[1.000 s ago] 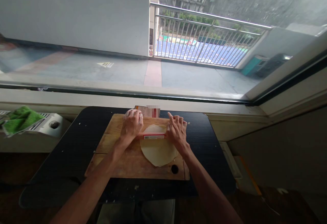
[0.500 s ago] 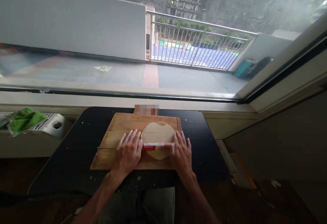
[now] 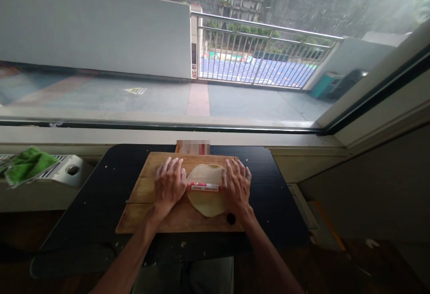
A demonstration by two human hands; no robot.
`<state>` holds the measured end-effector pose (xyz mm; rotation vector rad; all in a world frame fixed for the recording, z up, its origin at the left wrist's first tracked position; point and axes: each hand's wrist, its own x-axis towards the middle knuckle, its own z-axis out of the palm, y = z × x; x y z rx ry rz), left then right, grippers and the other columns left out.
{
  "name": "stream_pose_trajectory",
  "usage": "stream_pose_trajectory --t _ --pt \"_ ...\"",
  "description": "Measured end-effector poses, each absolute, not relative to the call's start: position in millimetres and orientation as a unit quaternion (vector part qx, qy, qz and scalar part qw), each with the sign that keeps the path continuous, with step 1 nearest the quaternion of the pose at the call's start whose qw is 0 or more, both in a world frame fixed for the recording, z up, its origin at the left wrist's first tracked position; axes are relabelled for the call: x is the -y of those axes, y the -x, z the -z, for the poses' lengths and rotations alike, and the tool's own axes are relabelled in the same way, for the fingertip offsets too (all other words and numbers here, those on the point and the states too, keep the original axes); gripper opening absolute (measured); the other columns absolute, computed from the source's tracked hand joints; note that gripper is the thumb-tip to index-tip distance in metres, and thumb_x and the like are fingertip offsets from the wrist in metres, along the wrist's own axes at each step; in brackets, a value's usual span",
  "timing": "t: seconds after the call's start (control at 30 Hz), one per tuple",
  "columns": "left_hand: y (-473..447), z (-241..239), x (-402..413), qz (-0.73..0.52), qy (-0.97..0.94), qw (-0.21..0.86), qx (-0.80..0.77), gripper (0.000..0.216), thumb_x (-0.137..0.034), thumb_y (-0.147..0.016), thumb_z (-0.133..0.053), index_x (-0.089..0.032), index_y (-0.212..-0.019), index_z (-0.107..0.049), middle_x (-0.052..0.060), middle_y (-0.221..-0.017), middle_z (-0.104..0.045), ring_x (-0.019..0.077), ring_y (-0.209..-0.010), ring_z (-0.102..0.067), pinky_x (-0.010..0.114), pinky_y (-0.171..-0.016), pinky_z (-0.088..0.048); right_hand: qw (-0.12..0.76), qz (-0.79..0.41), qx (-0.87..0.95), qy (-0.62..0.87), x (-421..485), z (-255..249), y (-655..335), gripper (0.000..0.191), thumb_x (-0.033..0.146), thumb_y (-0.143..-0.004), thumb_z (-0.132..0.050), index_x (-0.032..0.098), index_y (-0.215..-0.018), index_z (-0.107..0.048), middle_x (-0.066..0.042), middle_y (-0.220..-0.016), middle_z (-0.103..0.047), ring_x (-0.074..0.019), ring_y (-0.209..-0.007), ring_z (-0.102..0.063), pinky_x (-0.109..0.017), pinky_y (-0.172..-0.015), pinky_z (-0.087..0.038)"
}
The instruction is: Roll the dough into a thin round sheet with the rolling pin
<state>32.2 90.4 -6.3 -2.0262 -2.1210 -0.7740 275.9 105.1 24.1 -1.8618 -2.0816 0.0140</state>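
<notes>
A rolling pin (image 3: 204,187) with a red-and-white printed label lies across a thin, roughly round sheet of dough (image 3: 208,205). The dough rests on a wooden cutting board (image 3: 141,213). My left hand (image 3: 170,182) holds the pin's left end beneath the palm, its fingers reaching forward over the board. On the other end, my right hand (image 3: 237,182) holds the pin in the same way and covers the dough's right edge. Both ends of the pin are hidden under the hands. Pale flour dusts my fingertips.
The board lies on a black table (image 3: 90,200) with small crumbs on it. A blurred-out card or packet (image 3: 193,147) sits behind the board. To the left, a green cloth (image 3: 32,164) lies on a white radiator (image 3: 70,168). A window sill (image 3: 154,137) runs beyond the table.
Both hands have moved forward with the rolling pin, away from me, and the pin's label has turned. A dark round hole near the board's right front now shows. The view has shifted slightly.
</notes>
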Motion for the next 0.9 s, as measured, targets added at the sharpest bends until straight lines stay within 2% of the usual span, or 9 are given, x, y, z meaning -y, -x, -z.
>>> stream_pose_trajectory --t 0.3,0.4,0.57,0.67,0.9 --pt "-41 -3 -166 0.228 0.668 0.060 0.706 0.055 -0.028 -0.108 -0.039 -0.011 -0.154 -0.064 0.024 -0.160 -0.065 0.0396 -0.156 -0.054 0.060 -0.129 -0.043 0.168 0.002 0.780 0.602 -183 -34 -266 0.046 0.031 -0.116 -0.042 0.020 -0.152 -0.069 -0.016 -0.154 -0.069 -0.0309 -0.145 -0.056 -0.052 -0.130 -0.030" --pt "-42 0 -173 0.235 0.666 0.048 0.706 0.057 -0.027 -0.107 -0.043 -0.011 -0.158 -0.061 0.026 -0.162 -0.063 0.0412 -0.161 -0.050 0.063 -0.130 -0.041 0.159 0.005 0.783 0.601 -193 -36 -265 0.047 0.032 -0.117 -0.041 0.019 -0.153 -0.067 -0.017 -0.154 -0.069 -0.0317 -0.145 -0.056 -0.052 -0.129 -0.031" --pt "-44 9 -147 0.249 0.667 0.013 0.702 0.061 -0.029 -0.107 -0.046 -0.017 -0.166 -0.057 0.022 -0.167 -0.060 0.0405 -0.169 -0.039 0.070 -0.136 -0.031 0.151 0.011 0.793 0.590 -168 -25 -270 0.053 0.034 -0.115 -0.046 0.020 -0.165 -0.059 -0.016 -0.166 -0.063 -0.0336 -0.160 -0.046 -0.055 -0.134 -0.027" --pt "-51 8 -118 0.253 0.664 0.013 0.704 0.062 -0.031 -0.109 -0.040 -0.015 -0.167 -0.056 0.022 -0.169 -0.057 0.0407 -0.169 -0.038 0.071 -0.137 -0.029 0.161 0.022 0.790 0.591 -142 -17 -274 0.056 0.033 -0.114 -0.048 0.017 -0.167 -0.057 -0.015 -0.168 -0.061 -0.0328 -0.164 -0.043 -0.053 -0.138 -0.024" --pt "-56 -9 -75 0.244 0.688 0.011 0.684 0.059 -0.034 -0.112 -0.037 -0.015 -0.163 -0.060 0.020 -0.171 -0.056 0.0381 -0.171 -0.036 0.068 -0.137 -0.031 0.176 0.022 0.786 0.592 -103 -10 -277 0.058 0.029 -0.111 -0.048 0.014 -0.167 -0.057 -0.015 -0.172 -0.057 -0.0303 -0.164 -0.045 -0.046 -0.137 -0.029"
